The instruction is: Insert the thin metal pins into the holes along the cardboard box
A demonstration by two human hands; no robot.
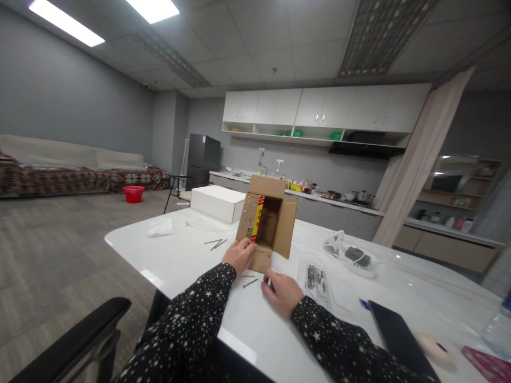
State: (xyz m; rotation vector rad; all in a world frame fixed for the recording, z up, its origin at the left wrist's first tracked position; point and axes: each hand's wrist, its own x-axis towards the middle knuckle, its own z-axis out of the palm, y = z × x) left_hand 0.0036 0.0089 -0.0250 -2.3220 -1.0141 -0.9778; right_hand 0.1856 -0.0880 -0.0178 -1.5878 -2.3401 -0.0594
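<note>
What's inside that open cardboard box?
The cardboard box shows bare brown cardboard inside. Its left panel covers the interior's left part; anything behind there can't be seen.

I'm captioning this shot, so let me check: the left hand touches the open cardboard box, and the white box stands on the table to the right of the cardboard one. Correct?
Not quite: the white box stands to the left of the open cardboard box, as the head view shows. The left hand does touch the cardboard box, and the white box is on the table.
</note>
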